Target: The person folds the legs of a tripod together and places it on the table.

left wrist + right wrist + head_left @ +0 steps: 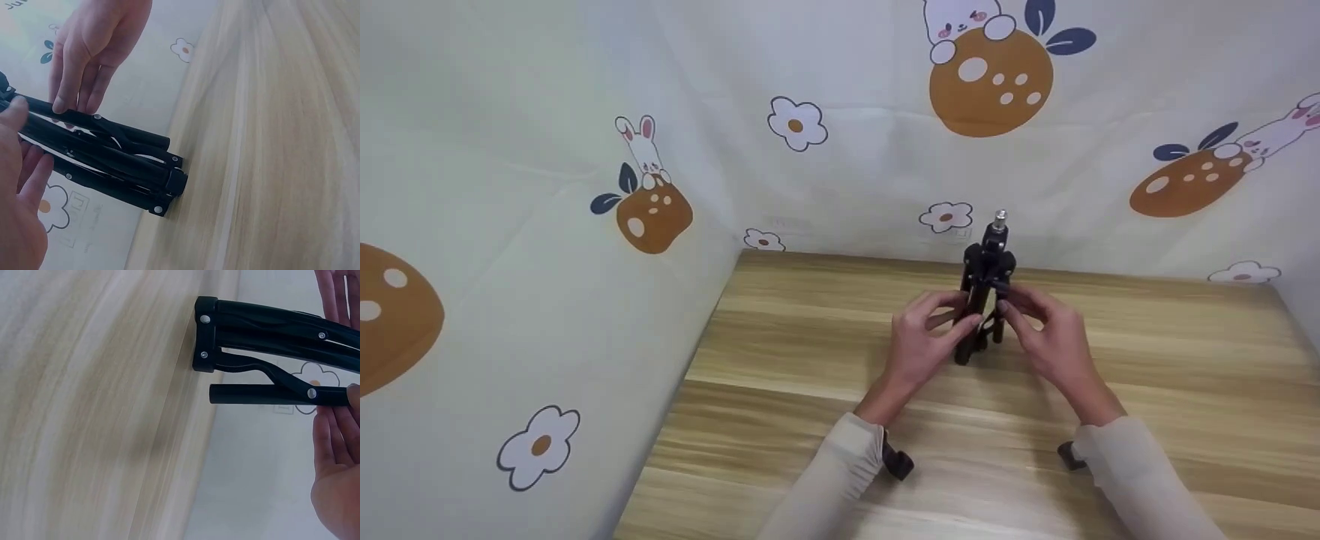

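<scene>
A small black tripod stands upright over the wooden table with its legs folded close together and a silver screw at its top. My left hand pinches a leg on the left side between thumb and fingers. On the opposite side, my right hand has its thumb and fingers about another leg. The right wrist view shows this leg's lower end a little apart from the others, joined by a curved brace. In the left wrist view the leg ends show close over the tabletop.
The wood-grain table meets a pale wall covering printed with flowers, rabbits and orange fruit behind and at the left. Black wrist mounts stick out from both light sleeves.
</scene>
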Demonstrator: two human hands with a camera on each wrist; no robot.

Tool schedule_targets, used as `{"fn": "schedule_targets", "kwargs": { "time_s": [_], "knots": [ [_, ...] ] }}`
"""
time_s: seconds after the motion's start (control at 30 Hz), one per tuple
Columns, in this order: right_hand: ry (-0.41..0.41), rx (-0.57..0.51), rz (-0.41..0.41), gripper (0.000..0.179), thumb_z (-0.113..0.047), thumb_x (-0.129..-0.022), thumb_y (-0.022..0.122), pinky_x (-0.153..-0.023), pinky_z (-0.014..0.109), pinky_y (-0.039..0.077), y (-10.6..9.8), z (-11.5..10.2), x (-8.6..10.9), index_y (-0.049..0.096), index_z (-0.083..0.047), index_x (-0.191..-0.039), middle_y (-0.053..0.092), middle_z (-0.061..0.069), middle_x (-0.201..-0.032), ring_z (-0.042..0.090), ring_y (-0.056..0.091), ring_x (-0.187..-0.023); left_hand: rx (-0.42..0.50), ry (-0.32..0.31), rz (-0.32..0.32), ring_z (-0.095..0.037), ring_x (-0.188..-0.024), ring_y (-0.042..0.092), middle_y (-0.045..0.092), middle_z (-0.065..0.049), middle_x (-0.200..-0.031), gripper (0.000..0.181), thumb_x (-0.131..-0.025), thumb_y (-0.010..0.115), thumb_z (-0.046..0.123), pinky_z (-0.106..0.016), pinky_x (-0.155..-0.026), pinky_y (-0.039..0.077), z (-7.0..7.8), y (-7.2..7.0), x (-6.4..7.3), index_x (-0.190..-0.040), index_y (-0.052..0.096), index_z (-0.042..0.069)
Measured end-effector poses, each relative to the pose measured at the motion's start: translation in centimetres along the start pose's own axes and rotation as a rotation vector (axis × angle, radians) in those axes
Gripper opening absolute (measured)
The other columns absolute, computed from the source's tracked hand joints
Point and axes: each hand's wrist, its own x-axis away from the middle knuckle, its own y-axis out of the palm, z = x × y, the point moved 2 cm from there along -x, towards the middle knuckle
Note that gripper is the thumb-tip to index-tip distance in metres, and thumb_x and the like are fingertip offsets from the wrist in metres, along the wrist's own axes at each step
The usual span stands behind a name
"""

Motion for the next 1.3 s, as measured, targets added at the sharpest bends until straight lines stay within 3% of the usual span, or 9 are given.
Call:
{"fn": "schedule_targets", "kwargs": {
  "time_s": [0.27,0.63,1.0,1.13,1.3],
  "knots": [
    [0.005,-0.044,-0.004,0.024,-0.009,-0.101,0.077,-0.092,0.009,0.06,-0.2,-0.3,0.4,0.079,-0.008,-0.125,0.082,0.011,-0.121,-0.006,0.073,-0.103,-0.041,0.009,0.004,-0.015,-0.107,0.079,0.08,-0.012,-0.115,0.023,-0.098,0.082,0.014,-0.022,-0.089,0.067,0.0,0.3,0.3,-0.117,0.079,0.002],
    [0.025,-0.069,0.003,0.024,-0.007,-0.1,0.078,-0.088,0.008,0.061,-0.1,-0.3,0.5,0.08,-0.006,-0.123,0.081,0.014,-0.12,-0.011,0.07,-0.105,-0.065,0.037,0.004,-0.017,-0.11,0.079,0.08,-0.012,-0.114,0.02,-0.098,0.081,0.011,-0.02,-0.089,0.066,0.2,0.3,0.3,-0.115,0.078,0.001],
    [0.041,-0.095,0.001,0.023,-0.009,-0.1,0.078,-0.088,0.01,0.061,0.5,-0.5,0.5,0.08,-0.003,-0.123,0.081,0.016,-0.12,-0.01,0.071,-0.106,-0.074,0.018,-0.006,-0.016,-0.112,0.078,0.08,-0.011,-0.114,0.02,-0.099,0.08,0.011,-0.02,-0.09,0.066,0.0,0.2,0.4,-0.115,0.078,0.001],
    [0.052,-0.102,-0.005,0.024,-0.009,-0.101,0.077,-0.089,0.011,0.062,0.7,-0.5,0.6,0.079,-0.002,-0.123,0.081,0.017,-0.121,0.001,0.075,-0.109,-0.067,0.014,-0.006,-0.017,-0.111,0.078,0.08,-0.012,-0.114,0.02,-0.098,0.081,0.011,-0.02,-0.09,0.066,-0.1,0.3,0.5,-0.114,0.078,0.0],
    [0.057,-0.099,-0.007,0.024,-0.008,-0.101,0.077,-0.091,0.014,0.062,0.8,-0.6,0.6,0.078,0.0,-0.123,0.08,0.018,-0.122,0.027,0.077,-0.114,-0.066,0.013,-0.011,-0.017,-0.112,0.078,0.079,-0.013,-0.115,0.02,-0.098,0.081,0.01,-0.02,-0.091,0.066,0.0,0.2,0.4,-0.115,0.078,-0.001]
  ]
}}
